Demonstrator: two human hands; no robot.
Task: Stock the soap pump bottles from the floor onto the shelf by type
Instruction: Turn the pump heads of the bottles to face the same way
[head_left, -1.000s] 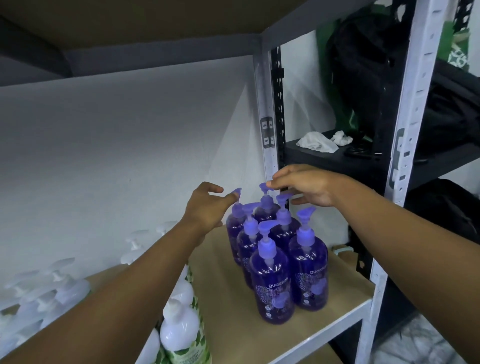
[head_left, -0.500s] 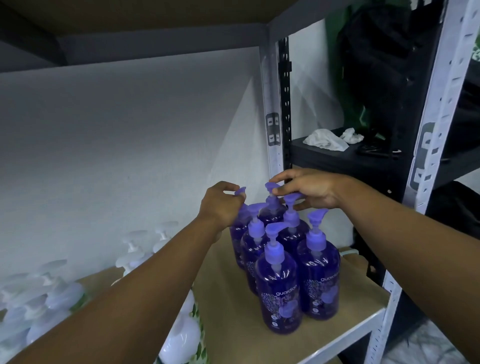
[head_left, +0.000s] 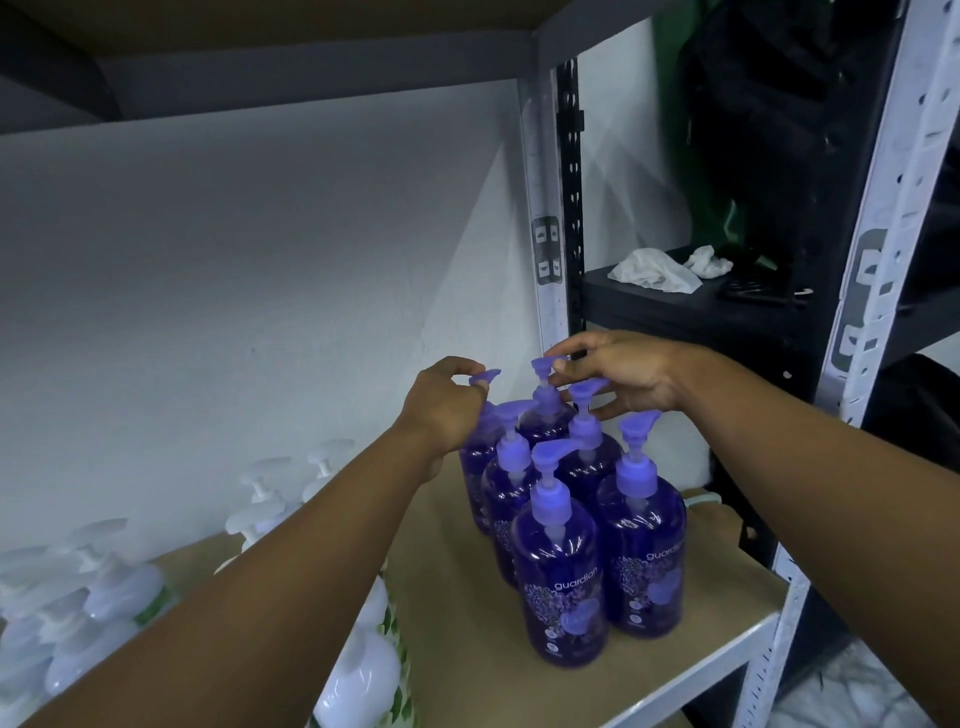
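Our left grip (head_left: 447, 410) and right grip (head_left: 626, 371) each pinch 1 rear pump head (head_left: 541, 364) behind the front guardian bottle (head_left: 563, 582); a sideways tug could topple its 5 neighbours.

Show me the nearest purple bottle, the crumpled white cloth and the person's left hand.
nearest purple bottle (head_left: 561, 545), head view, on its body.
crumpled white cloth (head_left: 654, 273), head view, its middle.
left hand (head_left: 441, 408), head view, the back of it.
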